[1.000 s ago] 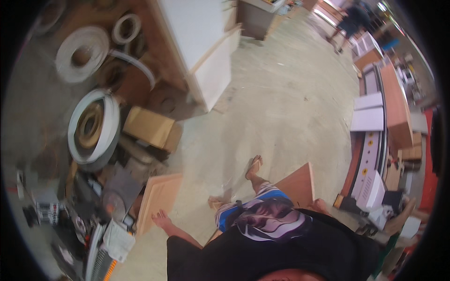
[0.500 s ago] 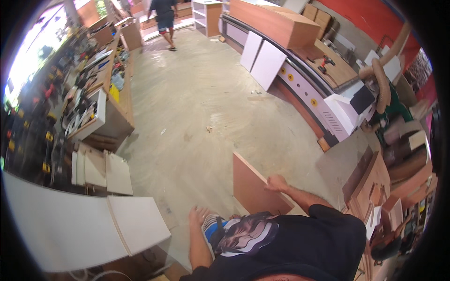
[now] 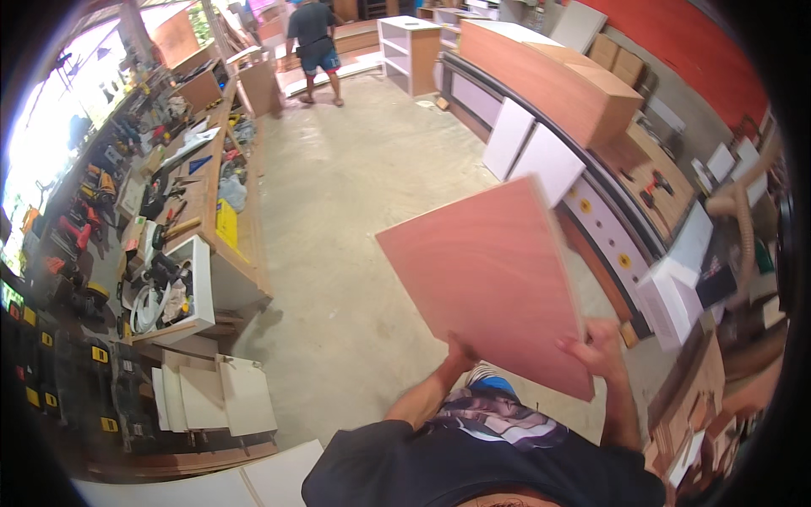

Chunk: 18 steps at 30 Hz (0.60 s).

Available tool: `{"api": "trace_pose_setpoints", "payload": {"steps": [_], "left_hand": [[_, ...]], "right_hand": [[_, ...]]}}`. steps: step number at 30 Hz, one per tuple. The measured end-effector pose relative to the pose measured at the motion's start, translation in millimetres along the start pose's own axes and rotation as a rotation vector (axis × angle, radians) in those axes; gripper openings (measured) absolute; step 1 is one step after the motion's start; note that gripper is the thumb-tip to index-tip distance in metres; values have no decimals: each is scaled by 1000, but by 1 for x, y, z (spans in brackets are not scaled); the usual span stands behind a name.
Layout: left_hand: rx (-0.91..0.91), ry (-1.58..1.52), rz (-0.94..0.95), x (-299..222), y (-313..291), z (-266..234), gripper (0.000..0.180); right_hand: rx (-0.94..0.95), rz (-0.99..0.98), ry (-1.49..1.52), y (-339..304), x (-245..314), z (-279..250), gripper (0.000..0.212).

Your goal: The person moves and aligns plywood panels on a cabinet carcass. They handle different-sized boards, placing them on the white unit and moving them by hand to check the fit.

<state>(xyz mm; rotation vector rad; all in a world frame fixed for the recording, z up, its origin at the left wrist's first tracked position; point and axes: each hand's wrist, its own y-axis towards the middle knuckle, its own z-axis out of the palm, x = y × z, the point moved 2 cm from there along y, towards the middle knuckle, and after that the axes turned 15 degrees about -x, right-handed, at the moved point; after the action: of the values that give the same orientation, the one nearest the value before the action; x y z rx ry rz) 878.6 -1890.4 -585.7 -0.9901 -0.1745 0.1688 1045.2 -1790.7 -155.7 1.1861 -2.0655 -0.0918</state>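
A square reddish-brown plywood panel (image 3: 498, 279) is held up in front of my body, tilted, with its broad face toward me. My right hand (image 3: 594, 346) is closed round its right edge near the lower corner, with the thumb on the near face. At the lower left edge, my left hand (image 3: 460, 351) grips the panel too; its fingers are mostly hidden behind the board.
A long workbench (image 3: 221, 182) with tools and a white drawer (image 3: 203, 283) runs along the left. White boards (image 3: 547, 162) lean against the long machine at right, where a cordless drill (image 3: 655, 188) lies. Another person (image 3: 312, 51) stands far off, near a white-and-brown cabinet (image 3: 411, 55).
The panel has been raised from low beside my right hand to in front of me. My left hand, free before, now holds its lower edge. The view has shifted.
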Motion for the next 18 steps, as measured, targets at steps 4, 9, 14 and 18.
{"api": "trace_pose_setpoints", "payload": {"steps": [4, 9, 14, 18], "left_hand": [[232, -155, 375, -105, 40, 113, 101], [335, -273, 520, -267, 75, 241, 96], [305, -278, 938, -407, 79, 354, 96], [441, -440, 994, -505, 90, 429, 92]], "right_hand": [[-126, 143, 195, 68, -47, 27, 23], [-23, 182, 437, 195, -156, 86, 38], [-582, 395, 1005, 378, -245, 179, 63], [-474, 118, 969, 540, -264, 220, 55]]}}
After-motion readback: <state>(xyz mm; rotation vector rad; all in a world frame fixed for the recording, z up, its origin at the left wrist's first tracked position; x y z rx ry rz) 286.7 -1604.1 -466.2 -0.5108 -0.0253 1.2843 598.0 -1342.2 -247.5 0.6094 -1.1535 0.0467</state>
